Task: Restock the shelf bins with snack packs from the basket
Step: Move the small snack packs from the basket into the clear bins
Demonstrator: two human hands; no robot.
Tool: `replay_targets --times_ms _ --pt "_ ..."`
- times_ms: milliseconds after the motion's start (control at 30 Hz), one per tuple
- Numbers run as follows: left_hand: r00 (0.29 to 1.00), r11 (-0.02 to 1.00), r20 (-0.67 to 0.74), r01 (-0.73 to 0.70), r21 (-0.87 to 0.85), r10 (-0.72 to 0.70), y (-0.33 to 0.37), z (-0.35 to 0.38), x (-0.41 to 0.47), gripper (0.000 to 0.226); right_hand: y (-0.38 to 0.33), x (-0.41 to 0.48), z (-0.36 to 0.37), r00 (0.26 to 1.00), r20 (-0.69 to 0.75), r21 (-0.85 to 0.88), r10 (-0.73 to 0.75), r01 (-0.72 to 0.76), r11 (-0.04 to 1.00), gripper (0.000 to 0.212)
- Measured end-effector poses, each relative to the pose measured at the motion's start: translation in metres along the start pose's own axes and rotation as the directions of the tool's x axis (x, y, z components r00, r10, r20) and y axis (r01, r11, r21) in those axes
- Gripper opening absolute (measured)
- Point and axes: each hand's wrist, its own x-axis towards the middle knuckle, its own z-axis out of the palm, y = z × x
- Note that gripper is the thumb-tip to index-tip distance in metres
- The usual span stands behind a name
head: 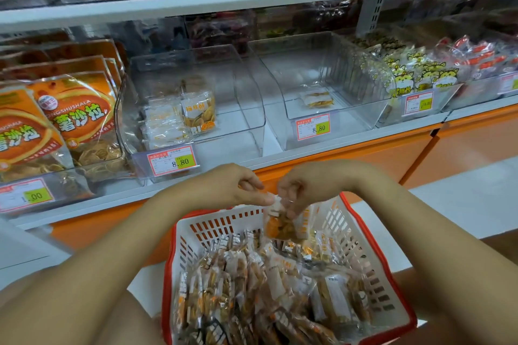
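The person's left hand (235, 185) and right hand (302, 189) met above the far end of the basket (213, 228), both holding one snack pack (280, 223) by its white top edge. The left hand's thumb and forefinger pinched the top corner, while the right hand's fingers were curled round the upper part of the wrapper from the other side. The pack hung down from the two grips, its clear lower half showing orange-brown pieces, just above the heap and near the basket's far wall. The basket was white with slotted sides and a red rim, and it sat low in front of the person, between the forearms. It was filled with a loose pile of snack packs (266, 291) in clear and white wrappers. Beyond the hands ran a white shelf edge over an orange base. On it stood a clear bin (241, 87) directly ahead, holding only a small stack of similar packs (179, 117) at its left side, with a price tag (171, 160) reading 8.80 on its front. Just right of it stood a second clear bin (291, 75) with one or two flat packs (316, 98) on its floor and a second 8.80 tag (313, 126). To the left stood large orange bags (70, 120), and to the right a bin of cat-print packs (414, 73).
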Motion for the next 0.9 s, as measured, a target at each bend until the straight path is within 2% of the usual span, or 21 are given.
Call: replay_targets --times_ms 67,133,233,300,500,600,667,733,900 --pt "0.999 0.999 0.018 -0.044 0.008 0.044 0.007 0.001 -0.003 0.052 -0.022 -0.009 -0.011 0.994 -0.064 0.059 -0.086 0.089 0.994 0.019" --pt "0.998 0.995 0.019 -0.055 -0.08 0.056 0.01 -0.002 -0.005 0.039 -0.032 -0.015 -0.018 0.983 -0.129 0.081 -0.13 0.141 0.987 0.014" --pt "0.999 0.973 0.002 -0.042 -0.225 0.044 0.01 -0.01 -0.008 0.037 -0.032 -0.018 -0.025 0.963 -0.228 0.129 -0.14 0.173 0.976 0.014" --pt "0.999 0.955 -0.038 -0.048 -0.292 0.038 0.01 -0.014 -0.009 0.022 -0.03 -0.018 -0.029 0.948 -0.287 0.206 -0.141 0.205 0.957 0.017" --pt "0.982 0.911 -0.188 -0.086 -0.403 0.009 0.012 -0.019 -0.009 0.018 -0.013 -0.013 -0.032 0.86 -0.51 0.48 0.001 0.283 0.83 0.016" --pt "0.955 0.855 -0.296 -0.134 -0.501 -0.024 0.013 -0.023 -0.007 0.011 -0.011 -0.008 -0.032 0.801 -0.583 0.633 0.135 0.343 0.694 0.042" --pt "0.927 0.788 -0.371 -0.189 -0.586 -0.054 0.011 -0.029 -0.006 0.008 -0.016 -0.004 -0.033 0.817 -0.555 0.671 0.156 0.329 0.665 0.049" --pt "0.894 0.703 -0.437 -0.247 -0.667 -0.101 0.01 -0.036 -0.005 0.012 -0.026 0.0 -0.034 0.839 -0.529 0.685 0.131 0.33 0.65 0.038" --pt "0.835 0.602 -0.533 -0.358 -0.714 -0.136 0.007 -0.052 -0.007 0.008 -0.053 0.011 -0.056 0.8 -0.591 0.634 0.101 0.384 0.671 0.012"
